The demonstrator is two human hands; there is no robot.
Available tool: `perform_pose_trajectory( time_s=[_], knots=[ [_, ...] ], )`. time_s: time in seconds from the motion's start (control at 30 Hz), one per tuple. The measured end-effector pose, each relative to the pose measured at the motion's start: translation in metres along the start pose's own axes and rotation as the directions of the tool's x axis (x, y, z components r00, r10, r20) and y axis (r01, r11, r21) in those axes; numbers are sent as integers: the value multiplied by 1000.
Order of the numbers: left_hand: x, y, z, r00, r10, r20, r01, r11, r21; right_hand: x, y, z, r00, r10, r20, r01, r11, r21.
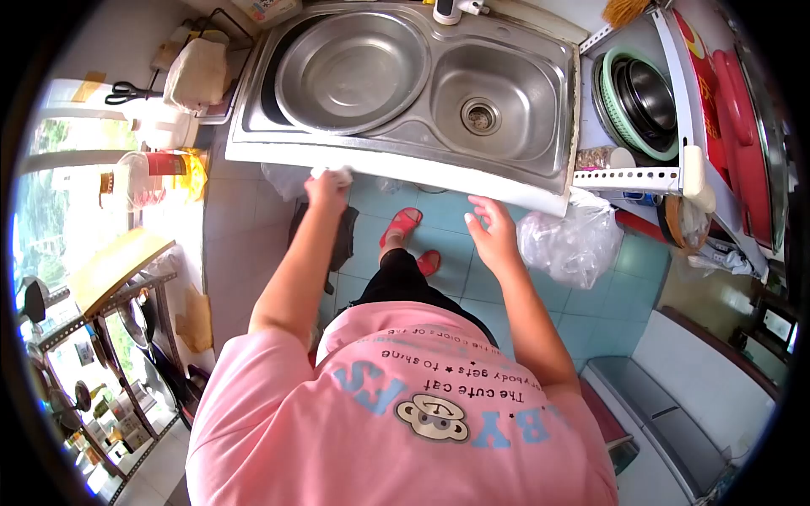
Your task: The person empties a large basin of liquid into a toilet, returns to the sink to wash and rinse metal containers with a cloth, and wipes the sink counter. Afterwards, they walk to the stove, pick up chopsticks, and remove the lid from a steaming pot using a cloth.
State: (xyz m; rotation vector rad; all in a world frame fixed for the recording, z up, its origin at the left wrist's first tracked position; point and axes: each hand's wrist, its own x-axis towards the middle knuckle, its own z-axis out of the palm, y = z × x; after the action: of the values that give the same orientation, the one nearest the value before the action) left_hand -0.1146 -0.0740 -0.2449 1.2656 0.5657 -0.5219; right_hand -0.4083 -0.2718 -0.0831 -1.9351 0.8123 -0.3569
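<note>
The left hand (326,193) pinches a white wad (341,176) by the front edge of the sink (405,140); the right hand (496,234) is empty, fingers loosely spread. A slack pinch could drop the wad onto the floor (460,244).

Prob. home kitchen, dbl-bowl metal sink (527,110) w/ lg basin (350,80), stacked bowls (650,91) on shelf (629,179), pans (158,384) on rack (64,335) nr window (49,207), tiled flr (451,244), red slippers (405,220)
</note>
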Motion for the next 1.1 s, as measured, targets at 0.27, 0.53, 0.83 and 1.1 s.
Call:
perform_pose_trajectory(
  time_s=[0.27,0.53,0.83,1.1],
  knots=[
    [-109,-123,98,845,-479,236,453,877,161,-30,10,-24,996,86,-25,-86,996,-29],
    [-229,19,152,511,-478,715,221,877,428,7,-47,-39,967,-209,-145,223,970,93],
    [-243,130,173,315,-350,882,-35,924,380,85,-104,-68,995,22,-100,34,849,527],
    [-251,130,172,436,-390,811,83,915,396,82,-132,-62,999,-39,25,18,828,560]
  ],
)
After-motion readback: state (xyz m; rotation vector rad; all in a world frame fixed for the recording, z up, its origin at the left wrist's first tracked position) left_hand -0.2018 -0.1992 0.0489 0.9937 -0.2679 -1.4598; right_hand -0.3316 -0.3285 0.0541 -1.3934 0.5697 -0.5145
